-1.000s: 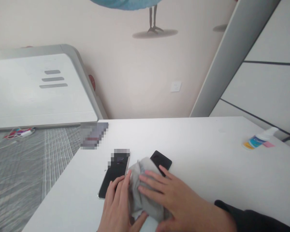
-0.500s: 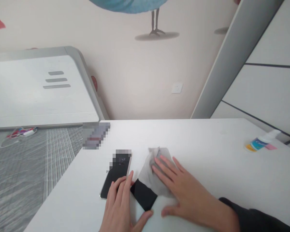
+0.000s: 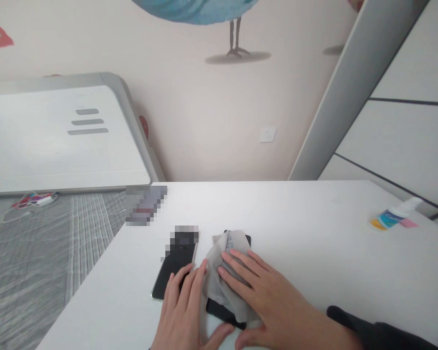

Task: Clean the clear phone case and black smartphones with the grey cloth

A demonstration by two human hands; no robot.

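- left hand (image 3: 184,311): sits low in the middle of the frame, fingers loosely spread and resting on the lower end of a black phone (image 3: 173,274). it's open, not really gripping, and the thumb reaches right, toward the cloth.
- right hand (image 3: 266,296): lies flat on a grey cloth (image 3: 219,277), fingers fanned out wide and pressing down. no pinch or grip that i can see, and a dark sleeve (image 3: 368,328) runs off to the lower right.
- the cloth is bunched up and draped over a second black phone (image 3: 222,312), with just its top corner and lower edge poking out. that phone lies flat on the table, right beside the first one.
- the first phone has a thin silver edge, and its upper end is pixelated.
- both phones are near the front of a white table (image 3: 314,218).
- a small spray bottle (image 3: 394,214) lies on its side at the far right, well apart from the hands.
- a pixelated object (image 3: 146,204) sits at the table's far left corner, too blurred to tell what it is.
- upper left: a white panel with a grey frame (image 3: 58,136) leans above a grey plaid blanket (image 3: 91,267).
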